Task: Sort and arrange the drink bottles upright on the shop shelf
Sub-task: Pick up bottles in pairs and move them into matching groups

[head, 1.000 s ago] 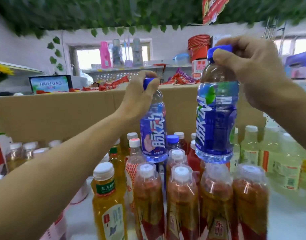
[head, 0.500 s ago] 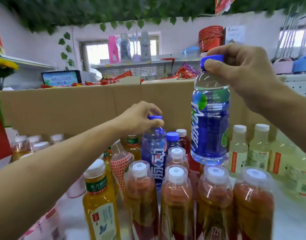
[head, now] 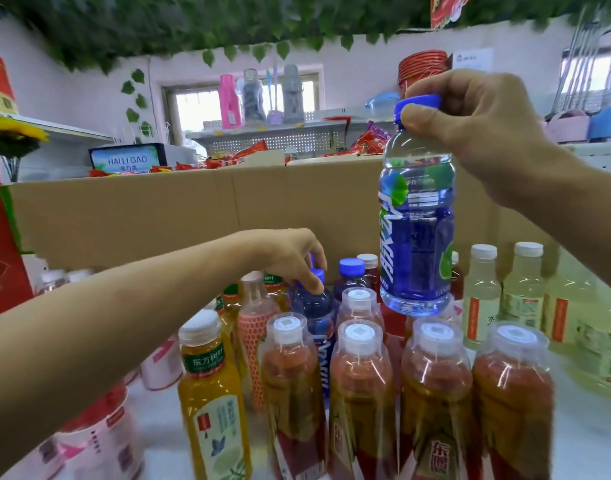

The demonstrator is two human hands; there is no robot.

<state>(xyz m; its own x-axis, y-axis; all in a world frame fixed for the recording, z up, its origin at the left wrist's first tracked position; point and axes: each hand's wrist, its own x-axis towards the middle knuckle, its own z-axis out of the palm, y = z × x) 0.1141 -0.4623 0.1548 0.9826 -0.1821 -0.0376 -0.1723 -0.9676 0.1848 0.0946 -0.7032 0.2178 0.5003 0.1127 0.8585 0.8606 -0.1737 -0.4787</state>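
Left hand [head: 290, 258]: pinches left bottle [head: 314, 306] by cap, now lowered into the row [head: 351, 268]
Right hand [head: 470, 133]: grips right bottle [head: 416, 230] by cap, aloft, not yet placed

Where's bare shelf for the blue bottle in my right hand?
Bare shelf shows front right, between the red bottles and the pale bottles; a narrower strip lies between the yellow bottle and pink pack. The middle, around the left hand, is crowded.

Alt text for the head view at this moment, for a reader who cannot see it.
The right hand holds a blue bottle by its cap, upright above a cluster of red-brown bottles. The left hand grips the cap of a second blue bottle standing among them, in front of a cardboard box.
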